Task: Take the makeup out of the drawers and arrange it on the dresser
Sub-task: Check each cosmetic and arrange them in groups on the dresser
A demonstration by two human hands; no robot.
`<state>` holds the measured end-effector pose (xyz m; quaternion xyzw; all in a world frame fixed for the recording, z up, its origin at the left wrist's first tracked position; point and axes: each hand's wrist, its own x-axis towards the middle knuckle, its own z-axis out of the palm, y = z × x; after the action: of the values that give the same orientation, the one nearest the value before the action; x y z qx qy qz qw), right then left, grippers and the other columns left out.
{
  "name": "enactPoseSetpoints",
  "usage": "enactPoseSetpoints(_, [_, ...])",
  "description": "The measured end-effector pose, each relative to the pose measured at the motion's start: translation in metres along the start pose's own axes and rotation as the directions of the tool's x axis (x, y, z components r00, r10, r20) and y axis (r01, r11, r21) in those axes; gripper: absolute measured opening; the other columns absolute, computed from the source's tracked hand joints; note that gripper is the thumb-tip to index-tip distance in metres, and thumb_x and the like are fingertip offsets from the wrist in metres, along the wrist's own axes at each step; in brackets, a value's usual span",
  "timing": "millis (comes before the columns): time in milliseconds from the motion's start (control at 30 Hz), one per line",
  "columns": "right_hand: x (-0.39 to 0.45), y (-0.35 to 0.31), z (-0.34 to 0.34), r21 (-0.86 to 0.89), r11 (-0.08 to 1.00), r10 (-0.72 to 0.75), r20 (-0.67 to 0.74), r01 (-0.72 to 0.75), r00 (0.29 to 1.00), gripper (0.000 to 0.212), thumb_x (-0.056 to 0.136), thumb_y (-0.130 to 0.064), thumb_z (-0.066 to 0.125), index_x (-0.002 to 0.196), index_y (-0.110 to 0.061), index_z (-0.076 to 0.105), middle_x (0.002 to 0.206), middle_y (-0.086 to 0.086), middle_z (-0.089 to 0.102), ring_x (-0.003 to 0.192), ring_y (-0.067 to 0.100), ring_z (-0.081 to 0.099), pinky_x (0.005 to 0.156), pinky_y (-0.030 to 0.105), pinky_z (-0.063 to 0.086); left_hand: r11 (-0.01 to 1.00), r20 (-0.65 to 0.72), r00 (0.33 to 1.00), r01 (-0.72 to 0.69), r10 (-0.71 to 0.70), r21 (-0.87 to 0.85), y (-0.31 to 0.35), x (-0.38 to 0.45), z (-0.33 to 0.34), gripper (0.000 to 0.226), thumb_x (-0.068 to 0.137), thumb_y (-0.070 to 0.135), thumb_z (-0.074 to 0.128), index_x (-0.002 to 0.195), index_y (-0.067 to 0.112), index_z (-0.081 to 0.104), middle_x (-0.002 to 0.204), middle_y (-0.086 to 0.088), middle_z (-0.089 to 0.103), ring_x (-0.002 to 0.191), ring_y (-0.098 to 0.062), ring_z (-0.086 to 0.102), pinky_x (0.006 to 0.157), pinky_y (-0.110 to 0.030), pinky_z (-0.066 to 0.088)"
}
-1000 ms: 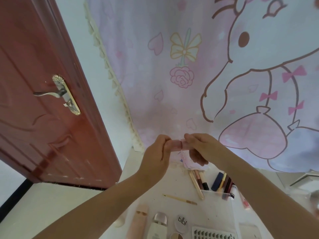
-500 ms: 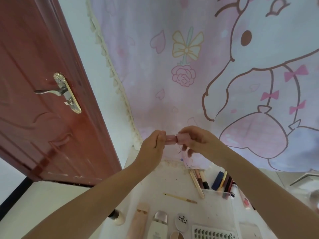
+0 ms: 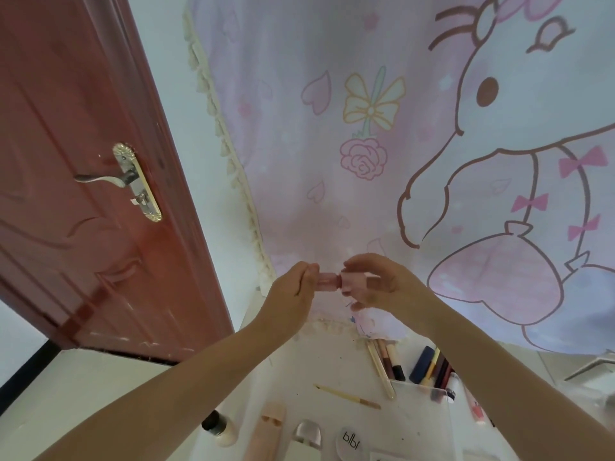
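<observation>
Both hands meet in the middle of the frame, raised above the tabletop [image 3: 332,367]. The left hand [image 3: 293,294] has its fingers curled around one end of a small pink tube [image 3: 336,281], and the right hand [image 3: 376,281] pinches the other, squarer end between thumb and fingers, so the tube lies level between them. Below, on the white tabletop in the lower middle of the frame, more makeup lies spread out: a thin wooden stick [image 3: 347,396] on its own, a pale pink case [image 3: 266,430], a small bottle with a dark cap [image 3: 218,429] to its left, a silver-capped bottle [image 3: 307,437] and a round white compact [image 3: 351,445] at the bottom edge. A clear box [image 3: 419,414] at lower right holds pencils and pens [image 3: 432,367] standing tilted, with a few more pencils [image 3: 386,361] leaning just beside it. A pink cartoon curtain [image 3: 399,144] fills the upper right, and a red-brown door [image 3: 66,194] with a metal handle [image 3: 126,178] fills the left.
</observation>
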<state>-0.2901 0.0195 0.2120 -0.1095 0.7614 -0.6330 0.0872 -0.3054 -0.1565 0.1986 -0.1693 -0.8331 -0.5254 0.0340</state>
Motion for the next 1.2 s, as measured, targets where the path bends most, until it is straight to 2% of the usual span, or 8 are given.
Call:
enactPoseSetpoints(133, [0.006,-0.002,0.004,0.035,0.981,0.189,0.072,-0.192,0.979,0.023,0.087,-0.038,0.045,0.086,-0.018,0.058,0.060,-0.001,0.066,0.043,0.010,0.057,0.041,0.018,0.046,0.999,0.010,1.000,-0.024,0.024,0.022,-0.002,-0.001,0.000,0.032,0.097,0.018,0.030,0.067,0.024,0.038,0.059,0.006,0.038,0.052,-0.007,0.033,0.047,-0.011,0.033])
enactPoseSetpoints(233, [0.008,0.002,0.002,-0.036,0.999,0.020,-0.011,-0.020,1.000,0.012,0.085,-0.010,0.057,0.083,-0.021,0.060,0.064,-0.005,0.065,0.051,0.008,0.060,0.052,0.018,0.052,1.000,0.006,1.000,0.005,-0.005,-0.004,-0.002,0.003,-0.003,0.033,0.097,0.019,0.030,0.066,0.023,0.039,0.059,0.005,0.037,0.049,-0.004,0.032,0.045,-0.012,0.031])
enactPoseSetpoints(300, [0.009,0.003,0.001,0.006,0.999,-0.031,-0.007,0.031,0.999,0.035,0.079,0.007,0.058,0.090,-0.026,0.059,0.083,-0.003,0.065,0.066,0.009,0.065,0.066,0.024,0.056,0.997,0.003,0.999,0.044,-0.044,-0.056,0.000,0.005,-0.005,0.033,0.097,0.020,0.030,0.066,0.022,0.040,0.058,0.005,0.039,0.042,-0.002,0.034,0.043,-0.010,0.029])
enactPoseSetpoints(433, [0.013,-0.003,0.005,0.116,0.985,0.121,0.034,-0.124,0.992,0.008,0.088,-0.020,0.052,0.094,-0.024,0.057,0.077,0.002,0.066,0.054,0.014,0.064,0.050,0.021,0.052,0.994,-0.006,0.999,0.050,-0.051,-0.098,-0.001,0.006,-0.006,0.034,0.097,0.019,0.032,0.064,0.023,0.041,0.048,0.014,0.047,0.040,-0.003,0.032,0.041,-0.009,0.029])
enactPoseSetpoints(500, [0.016,-0.002,0.007,0.046,0.983,0.179,0.016,-0.180,0.984,0.025,0.093,-0.030,0.042,0.084,-0.014,0.058,0.055,0.000,0.064,0.040,0.013,0.056,0.040,0.020,0.047,0.997,-0.001,0.999,0.035,-0.035,-0.065,-0.002,0.004,-0.007,0.035,0.097,0.017,0.032,0.064,0.023,0.039,0.046,0.013,0.046,0.040,-0.003,0.034,0.042,-0.009,0.030])
enactPoseSetpoints(767, [0.017,0.007,0.008,0.018,1.000,-0.001,-0.027,0.002,1.000,0.028,0.082,-0.005,0.061,0.097,-0.029,0.055,0.093,-0.005,0.065,0.077,0.014,0.068,0.066,0.024,0.056,0.984,-0.022,0.991,0.129,-0.132,-0.123,-0.008,0.005,-0.008,0.035,0.098,0.019,0.031,0.065,0.020,0.041,0.046,0.006,0.041,0.038,0.002,0.038,0.041,-0.007,0.030])
enactPoseSetpoints(933, [0.019,0.003,0.012,0.075,0.986,0.148,0.005,-0.147,0.989,0.014,0.088,-0.026,0.051,0.086,-0.015,0.061,0.059,-0.001,0.066,0.045,0.012,0.059,0.046,0.019,0.050,0.972,-0.012,0.987,0.158,-0.163,-0.172,-0.014,0.004,-0.006,0.034,0.097,0.021,0.032,0.065,0.019,0.043,0.052,0.007,0.035,0.036,0.000,0.034,0.039,-0.008,0.026])
enactPoseSetpoints(1200, [0.019,0.006,0.016,0.074,0.989,0.125,0.006,-0.125,0.992,0.003,0.081,-0.014,0.064,0.082,-0.012,0.064,0.057,-0.004,0.064,0.050,0.011,0.060,0.050,0.018,0.052,0.965,0.042,0.986,0.169,-0.164,-0.198,-0.021,-0.002,-0.007,0.033,0.098,0.019,0.032,0.066,0.020,0.041,0.048,0.000,0.035,0.036,0.001,0.037,0.041,-0.007,0.028])
